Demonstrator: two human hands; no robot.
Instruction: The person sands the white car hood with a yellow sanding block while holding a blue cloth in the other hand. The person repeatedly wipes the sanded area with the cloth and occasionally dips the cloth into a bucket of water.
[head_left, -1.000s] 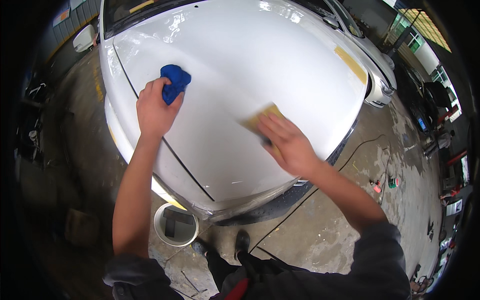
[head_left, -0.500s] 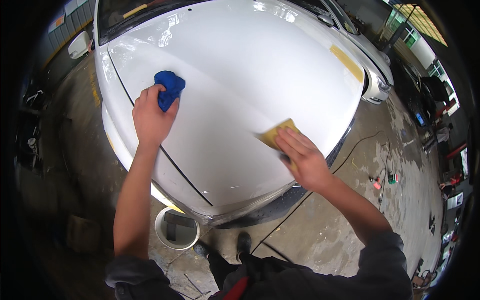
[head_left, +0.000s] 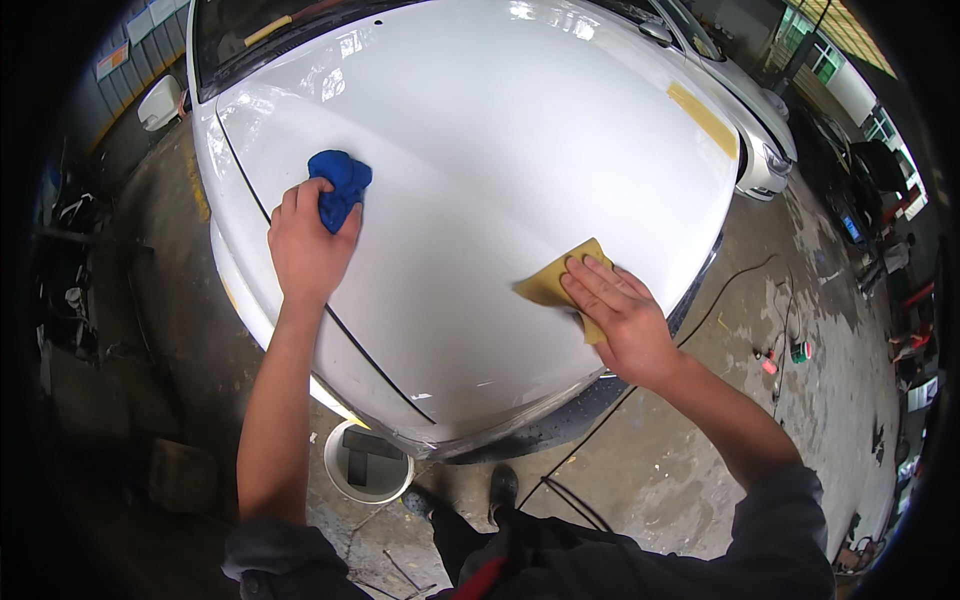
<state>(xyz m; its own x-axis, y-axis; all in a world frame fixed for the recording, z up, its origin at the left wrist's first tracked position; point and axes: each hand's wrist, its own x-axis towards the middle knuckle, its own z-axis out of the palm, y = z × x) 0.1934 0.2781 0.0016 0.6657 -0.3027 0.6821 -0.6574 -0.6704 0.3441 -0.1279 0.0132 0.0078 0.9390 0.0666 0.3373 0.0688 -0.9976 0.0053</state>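
The right hand (head_left: 622, 318) lies flat, fingers spread, on a thin yellow-brown sanding sheet (head_left: 560, 283). It presses the sheet down on the big shiny white car hood (head_left: 500, 150) and does not curl around it. The sheet lies near the front right edge of the hood. It is shaped like a square with one corner pointing up and away from the person. Its long line runs from the lower right, under the palm, up to the left. Part of it is hidden under the hand.

The left hand (head_left: 305, 245) holds a bunched-up blue cloth (head_left: 338, 186) with its fingers closed on the cloth's lower end. The cloth rests on the left side of the hood, next to a dark thin seam (head_left: 250, 190) that runs along the hood's edge. The two hands are well apart.

The hood is smooth and bright, and lights shine in it. A strip of yellow tape (head_left: 703, 118) is stuck on its far right side. A white side mirror (head_left: 160, 100) sticks out at the far left.

Below the front of the car is a grey, stained concrete floor (head_left: 660, 460). A round white bucket (head_left: 367, 462) stands there by the person's dark shoes (head_left: 500, 490). A black cable (head_left: 740, 285) snakes over the floor on the right. Small things lie past it, too little to tell.
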